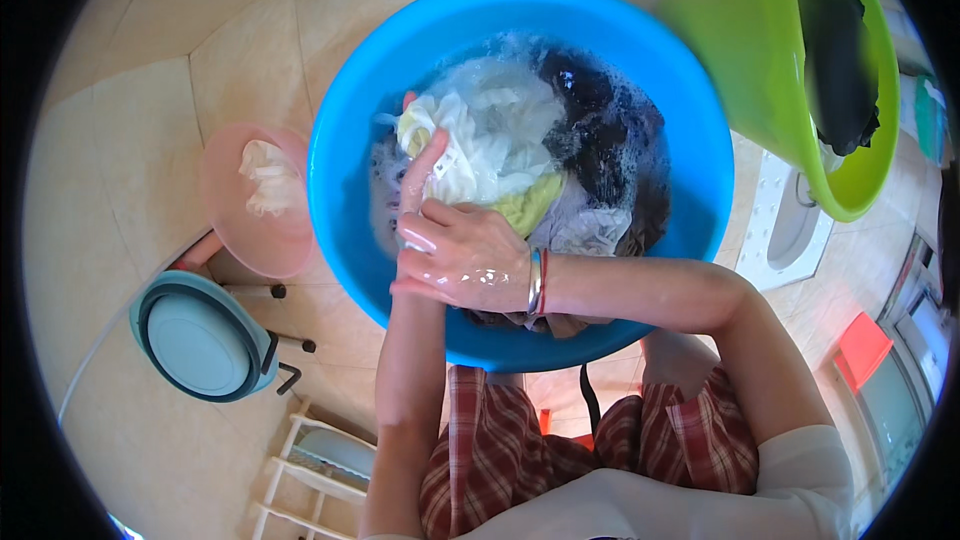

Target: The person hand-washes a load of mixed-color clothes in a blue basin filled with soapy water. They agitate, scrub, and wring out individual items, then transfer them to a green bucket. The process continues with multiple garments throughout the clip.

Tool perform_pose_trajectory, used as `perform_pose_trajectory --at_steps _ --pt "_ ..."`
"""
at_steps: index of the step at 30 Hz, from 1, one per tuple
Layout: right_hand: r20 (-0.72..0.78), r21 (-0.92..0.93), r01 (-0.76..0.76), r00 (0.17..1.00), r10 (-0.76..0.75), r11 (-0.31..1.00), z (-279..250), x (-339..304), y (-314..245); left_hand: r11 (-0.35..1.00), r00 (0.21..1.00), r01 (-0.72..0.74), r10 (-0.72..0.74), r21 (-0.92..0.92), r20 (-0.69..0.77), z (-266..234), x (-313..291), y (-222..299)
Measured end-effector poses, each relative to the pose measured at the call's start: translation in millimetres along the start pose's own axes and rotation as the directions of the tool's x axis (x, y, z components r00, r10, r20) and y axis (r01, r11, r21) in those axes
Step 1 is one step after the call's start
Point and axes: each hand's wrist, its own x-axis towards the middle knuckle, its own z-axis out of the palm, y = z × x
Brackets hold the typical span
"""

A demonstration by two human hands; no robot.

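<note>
Holds a wet bunch of white cloth (490, 110) in the left hand (418, 180), with fingers on both sides of the fold, slightly above and left of mid-frame. Lays the right hand (465, 255) across the left wrist, with bent fingers; cannot tell from this view about any cloth tucked under the palm. Make the left grip broad rather than pinched, to spare the thin fabric. Best to work low over the sudsy water (385, 195), to catch splashes inside the blue tub (695, 100). Worth uncrossing the wrists for a stronger squeeze. Mind the bracelets (536, 285) on the right wrist: likely to snag soft folds. Watch the yellow-green patch (530, 205) at mid-frame, against the white; cannot tell whether separate or part of the same piece, so feel for an edge before pulling. Steer clear of the dark clothes (580, 115) at upper right in the tub, for fear of tangling. Farther out, allow for the pink basin (240, 240) at the left of the frame, with pale cloth (268, 180) inside, and the green bucket (740, 40) at upper right, both just beside the tub.
</note>
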Motion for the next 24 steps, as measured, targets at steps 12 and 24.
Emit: perform_pose_trajectory --at_steps 12,24 --pt "-0.264 -0.044 0.092 0.959 -0.101 0.995 2 25 13 0.955 0.989 0.138 -0.116 -0.264 0.097 -52 7 -21" --pt "-0.114 0.021 -0.543 0.833 0.541 0.840 -61 -46 141 0.886 0.987 -0.073 0.130 0.458 -0.095 -46 -33 -1"
